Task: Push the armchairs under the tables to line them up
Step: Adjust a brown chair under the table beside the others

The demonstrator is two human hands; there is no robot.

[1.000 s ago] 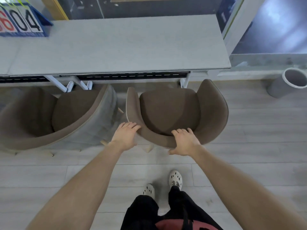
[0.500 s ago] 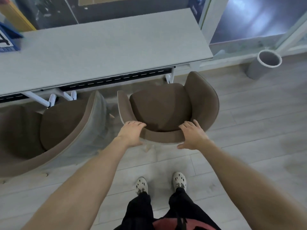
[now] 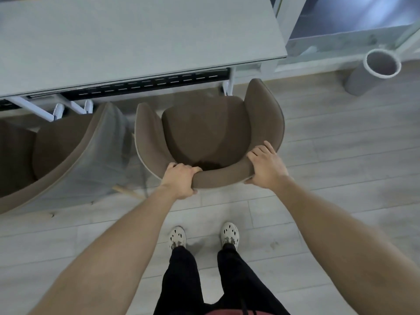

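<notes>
A brown armchair (image 3: 204, 130) stands in front of me, its seat facing the grey table (image 3: 136, 39), with its front just at the table's near edge. My left hand (image 3: 180, 180) grips the top of its backrest on the left side. My right hand (image 3: 266, 165) grips the same backrest on the right side. A second brown armchair (image 3: 59, 151) stands close to its left, turned at an angle, partly under the table.
White table legs (image 3: 58, 110) show under the table's edge. A grey cylindrical bin (image 3: 372, 71) stands on the floor at the right, near a glass wall. My feet in white shoes (image 3: 202, 236) stand on pale wooden floor behind the chair.
The view has tilted and shifted left relative to the table. Both hands have closed more firmly around the backrest, and the chair has turned slightly.
</notes>
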